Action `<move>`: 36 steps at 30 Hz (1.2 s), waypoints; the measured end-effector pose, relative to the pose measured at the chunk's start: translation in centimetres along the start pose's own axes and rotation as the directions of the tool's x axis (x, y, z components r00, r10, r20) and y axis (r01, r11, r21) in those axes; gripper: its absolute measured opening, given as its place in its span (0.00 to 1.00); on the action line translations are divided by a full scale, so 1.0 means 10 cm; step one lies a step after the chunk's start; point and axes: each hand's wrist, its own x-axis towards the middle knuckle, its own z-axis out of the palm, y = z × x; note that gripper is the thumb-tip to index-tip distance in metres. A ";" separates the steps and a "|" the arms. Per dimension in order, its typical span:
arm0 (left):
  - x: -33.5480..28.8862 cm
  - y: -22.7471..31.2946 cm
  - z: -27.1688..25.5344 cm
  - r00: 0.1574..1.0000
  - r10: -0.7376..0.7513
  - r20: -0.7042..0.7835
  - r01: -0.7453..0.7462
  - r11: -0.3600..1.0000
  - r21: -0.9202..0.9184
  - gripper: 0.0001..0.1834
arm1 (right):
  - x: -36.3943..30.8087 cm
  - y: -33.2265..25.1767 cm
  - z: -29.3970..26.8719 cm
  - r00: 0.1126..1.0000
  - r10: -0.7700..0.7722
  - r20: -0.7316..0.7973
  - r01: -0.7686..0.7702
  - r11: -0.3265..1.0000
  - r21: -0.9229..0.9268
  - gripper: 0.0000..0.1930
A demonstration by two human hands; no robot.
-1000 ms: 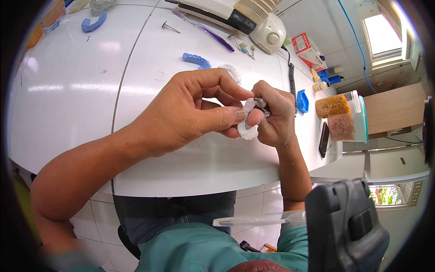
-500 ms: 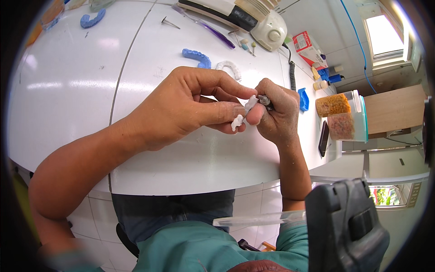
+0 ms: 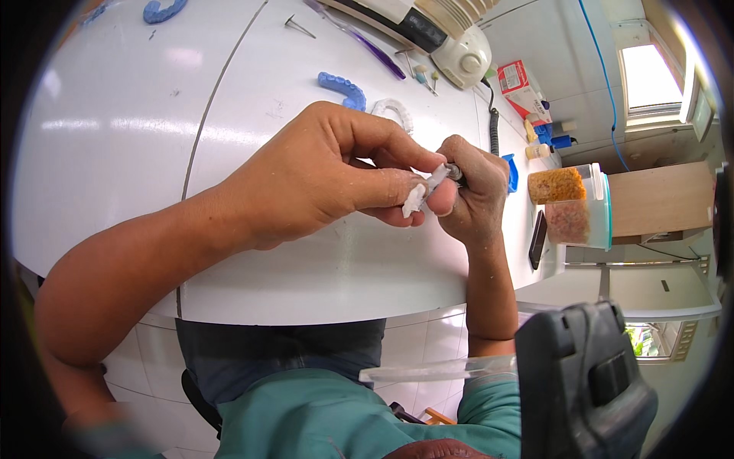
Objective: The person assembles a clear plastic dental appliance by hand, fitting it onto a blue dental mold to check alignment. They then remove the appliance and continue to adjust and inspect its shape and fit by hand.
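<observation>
My left hand pinches a small white, partly translucent dental piece between thumb and fingers, over the near part of the table. My right hand is closed around a rotary handpiece, most of which its fingers hide. The handpiece's metal end meets the far end of the white piece, and my right thumb tip lies beside it. Pale dust coats my right hand. Just beyond the hands lie a blue dental arch model and a white dental arch.
Behind are a purple brush, several burs and a white machine with a knob. A coiled cord runs down at right, near a blue tray, tubs of orange granules and pink granules, and a dark phone.
The view has shifted slightly. The white piece is now turned a little in my left fingers, and both hands stay together with the handpiece against it.
</observation>
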 end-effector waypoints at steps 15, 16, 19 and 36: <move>-0.01 -0.03 -0.01 1.000 -0.005 -0.004 0.005 1.000 0.020 0.16 | 0.00 -0.04 0.02 0.999 0.021 -0.029 -0.022 0.999 -0.030 0.37; -0.01 -0.01 0.00 1.000 -0.012 -0.003 0.012 1.000 0.015 0.17 | 0.00 -0.04 0.02 0.999 0.017 -0.028 -0.018 0.999 -0.033 0.37; -0.01 0.01 -0.01 1.000 -0.003 -0.003 0.003 0.999 0.045 0.18 | 0.00 -0.02 0.03 1.000 0.015 -0.027 -0.016 0.999 -0.032 0.37; -0.03 0.01 0.02 0.999 -0.038 -0.015 0.037 0.998 -0.056 0.19 | 0.00 -0.02 0.05 0.999 0.017 -0.038 -0.018 1.000 -0.015 0.37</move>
